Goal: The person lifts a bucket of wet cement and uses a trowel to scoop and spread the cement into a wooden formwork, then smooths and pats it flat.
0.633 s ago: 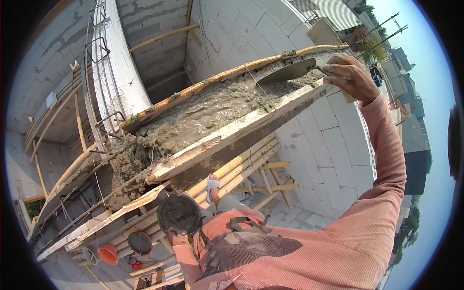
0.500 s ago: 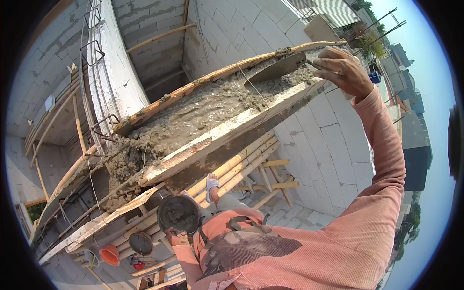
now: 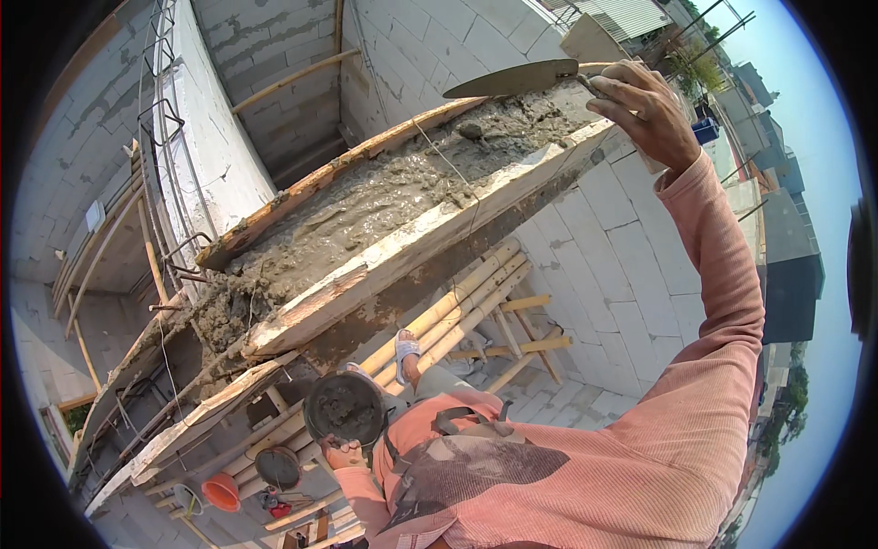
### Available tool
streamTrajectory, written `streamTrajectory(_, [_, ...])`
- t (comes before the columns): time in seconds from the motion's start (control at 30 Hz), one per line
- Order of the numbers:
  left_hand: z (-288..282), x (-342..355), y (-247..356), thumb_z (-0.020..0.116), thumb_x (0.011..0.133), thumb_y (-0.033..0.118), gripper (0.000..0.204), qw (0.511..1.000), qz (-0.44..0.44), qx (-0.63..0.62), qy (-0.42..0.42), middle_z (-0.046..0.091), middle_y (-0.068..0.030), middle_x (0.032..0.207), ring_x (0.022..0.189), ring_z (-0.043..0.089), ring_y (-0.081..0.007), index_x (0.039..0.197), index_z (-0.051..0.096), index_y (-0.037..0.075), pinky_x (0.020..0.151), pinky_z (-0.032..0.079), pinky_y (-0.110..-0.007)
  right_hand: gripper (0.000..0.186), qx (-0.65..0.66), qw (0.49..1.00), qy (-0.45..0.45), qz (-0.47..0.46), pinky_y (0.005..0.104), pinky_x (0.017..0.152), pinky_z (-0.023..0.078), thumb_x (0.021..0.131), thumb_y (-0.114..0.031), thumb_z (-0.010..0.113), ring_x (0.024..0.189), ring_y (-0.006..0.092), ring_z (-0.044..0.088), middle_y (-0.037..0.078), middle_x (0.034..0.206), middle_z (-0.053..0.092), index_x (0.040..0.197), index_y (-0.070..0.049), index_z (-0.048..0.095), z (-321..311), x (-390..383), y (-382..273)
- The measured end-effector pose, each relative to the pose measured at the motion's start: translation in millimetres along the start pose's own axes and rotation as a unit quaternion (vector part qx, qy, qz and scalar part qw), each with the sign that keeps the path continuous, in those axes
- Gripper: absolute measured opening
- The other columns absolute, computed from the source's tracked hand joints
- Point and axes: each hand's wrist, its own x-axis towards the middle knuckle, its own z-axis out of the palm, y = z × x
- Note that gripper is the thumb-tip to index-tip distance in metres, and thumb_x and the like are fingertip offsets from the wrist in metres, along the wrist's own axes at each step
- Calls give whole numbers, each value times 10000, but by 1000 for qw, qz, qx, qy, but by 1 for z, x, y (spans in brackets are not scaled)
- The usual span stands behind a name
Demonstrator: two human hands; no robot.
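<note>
My right hand (image 3: 647,110) grips the handle of a metal trowel (image 3: 508,80), its blade raised over the upper right end of a wooden formwork channel (image 3: 421,231) filled with wet grey concrete (image 3: 361,197). A thin wire crosses the channel. At the lower middle, my left hand (image 3: 341,450) holds the rim of a round black bucket (image 3: 344,408) with grey mix inside. My sandalled foot (image 3: 408,359) stands on yellow bamboo poles (image 3: 466,311) below the formwork.
A white beam (image 3: 206,137) with bent rebar (image 3: 165,133) runs along the upper left. Grey block walls (image 3: 608,265) drop below. An orange bucket (image 3: 220,491) and a dark bucket (image 3: 277,468) sit at lower left. Rooftops and sky lie at the right.
The trowel blade has lifted out of the concrete toward the far board and moved slightly left, with my right hand rising a little. My left hand still holds the bucket.
</note>
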Motion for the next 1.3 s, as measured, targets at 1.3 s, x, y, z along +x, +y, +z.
streamTrajectory(1.3, [33, -13, -17, 591, 843, 287, 169, 995, 19, 44, 93, 354, 44, 531, 402, 376, -101, 746, 505, 178, 435, 364, -298, 268, -6, 986, -48, -160, 343, 887, 337, 868, -291, 619, 991, 163, 540, 17, 1015, 596, 1044, -98, 678, 14, 19, 10])
